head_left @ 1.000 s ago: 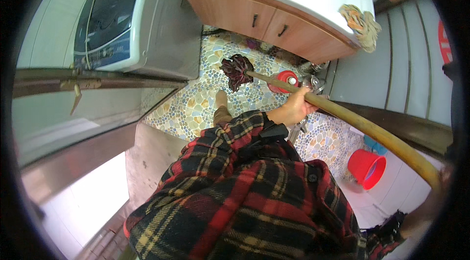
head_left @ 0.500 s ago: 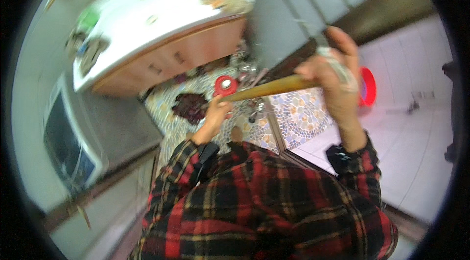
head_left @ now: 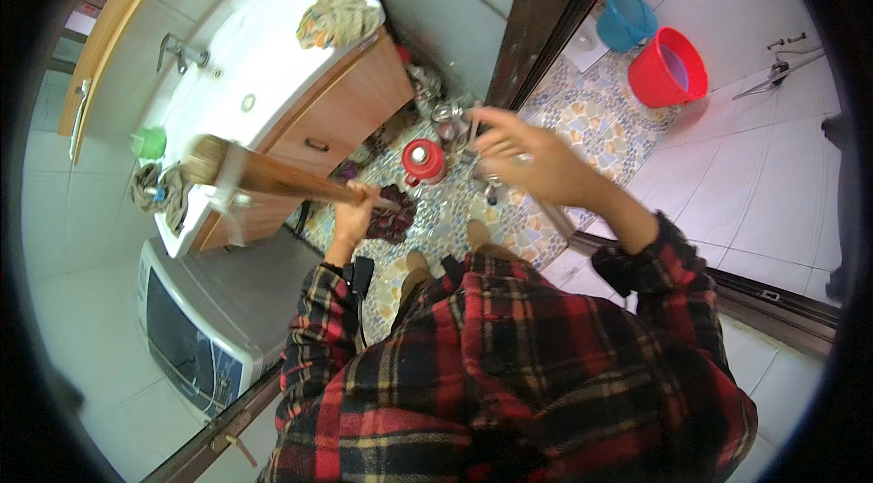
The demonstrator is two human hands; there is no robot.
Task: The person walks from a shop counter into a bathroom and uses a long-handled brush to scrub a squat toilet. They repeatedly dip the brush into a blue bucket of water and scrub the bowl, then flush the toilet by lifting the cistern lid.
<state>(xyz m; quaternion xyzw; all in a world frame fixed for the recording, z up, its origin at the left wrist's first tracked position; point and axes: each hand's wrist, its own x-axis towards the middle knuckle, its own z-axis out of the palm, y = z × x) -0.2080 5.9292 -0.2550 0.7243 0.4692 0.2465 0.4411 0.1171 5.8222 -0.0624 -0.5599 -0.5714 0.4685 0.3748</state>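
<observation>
My left hand (head_left: 350, 219) is closed around the wooden handle of a mop (head_left: 291, 181). Its thick upper end leans toward the washbasin, blurred, with a pale strip tied round it. Below that hand the dark red rag head (head_left: 393, 217) rests on the pebble-patterned floor. My right hand (head_left: 532, 160) is off the handle, raised over the floor to the right, slightly smeared. Its fingers are stretched out, and I see nothing held in them. A red thermos flask (head_left: 424, 162) with a silvery top stands on the floor between my hands.
A white washbasin (head_left: 264, 55) on a wooden cabinet carries a cloth (head_left: 336, 15) and a green bowl (head_left: 148, 144). Left, below it, is a washing machine (head_left: 218, 310). Beyond the dark door frame (head_left: 546, 37) stand a red bucket (head_left: 668, 69) and a blue bucket (head_left: 627, 19).
The mop's upper end has swung from right to left, toward the washbasin. My right hand has let go of the handle, while my left hand still grips it. The view has turned rightward.
</observation>
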